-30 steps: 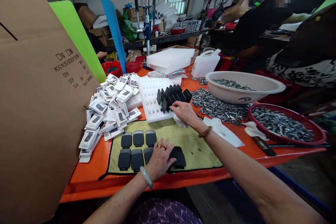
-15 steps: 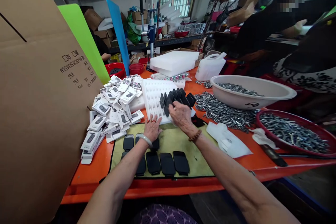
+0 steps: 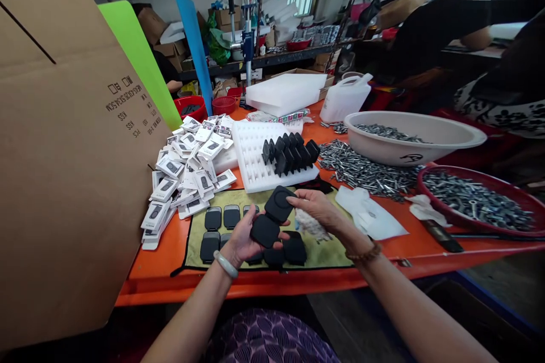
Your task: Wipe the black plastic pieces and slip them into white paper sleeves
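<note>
My left hand (image 3: 240, 241) grips a black square pad (image 3: 264, 231) above the olive cloth mat (image 3: 323, 249). My right hand (image 3: 317, 208) pinches a second black pad (image 3: 279, 204), which overlaps the first, and also holds a white rag (image 3: 309, 224) under its palm. Several black pads (image 3: 221, 218) lie in rows on the mat. Behind it, a white foam tray (image 3: 251, 153) holds a row of upright black pads (image 3: 292, 153).
A large cardboard box (image 3: 63, 153) stands at the left. A heap of small white packets (image 3: 187, 167) lies beside it. Loose metal parts (image 3: 361, 173), a beige basin (image 3: 413, 139) and a red bowl (image 3: 481, 204) sit on the orange table (image 3: 264, 283). Another person's dark sleeve (image 3: 430, 28) shows at far right.
Both hands came back from the foam tray towards me, each now holding a black pad lifted above the mat. The camera has shifted slightly.
</note>
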The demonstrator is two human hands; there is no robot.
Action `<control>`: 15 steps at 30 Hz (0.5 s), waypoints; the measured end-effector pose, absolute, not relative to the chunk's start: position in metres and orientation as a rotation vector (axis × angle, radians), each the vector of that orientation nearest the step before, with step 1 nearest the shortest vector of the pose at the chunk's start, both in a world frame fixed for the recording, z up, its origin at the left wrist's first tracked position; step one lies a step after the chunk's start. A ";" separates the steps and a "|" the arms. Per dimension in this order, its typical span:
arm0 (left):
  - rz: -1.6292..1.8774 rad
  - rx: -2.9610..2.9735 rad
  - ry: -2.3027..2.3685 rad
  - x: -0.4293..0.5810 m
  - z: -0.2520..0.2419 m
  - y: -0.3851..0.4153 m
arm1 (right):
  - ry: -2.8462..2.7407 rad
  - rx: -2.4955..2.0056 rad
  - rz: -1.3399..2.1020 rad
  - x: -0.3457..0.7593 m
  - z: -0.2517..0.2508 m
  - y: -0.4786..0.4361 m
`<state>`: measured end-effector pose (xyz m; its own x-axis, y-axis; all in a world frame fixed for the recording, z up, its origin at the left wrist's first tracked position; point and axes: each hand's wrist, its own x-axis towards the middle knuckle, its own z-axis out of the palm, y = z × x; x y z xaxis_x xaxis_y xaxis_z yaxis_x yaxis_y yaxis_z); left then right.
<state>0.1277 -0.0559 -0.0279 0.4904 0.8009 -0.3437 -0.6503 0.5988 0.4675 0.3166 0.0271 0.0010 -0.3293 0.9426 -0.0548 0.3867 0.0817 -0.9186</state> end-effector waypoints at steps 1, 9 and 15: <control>0.919 0.222 0.595 0.129 -0.033 -0.062 | -1.762 -1.405 1.010 0.310 -0.006 0.019; 1.145 -0.082 0.923 0.162 -0.061 -0.088 | -2.114 -1.157 0.576 0.241 -0.046 -0.063; 1.055 0.258 1.076 0.163 -0.059 -0.105 | -1.858 -1.493 0.517 0.288 -0.059 0.006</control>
<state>0.1633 -0.1049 -0.0588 0.0690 0.8034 -0.5914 -0.5757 0.5162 0.6341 0.2881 0.0065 -0.0592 -0.1023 0.9592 0.2635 0.6852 0.2600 -0.6804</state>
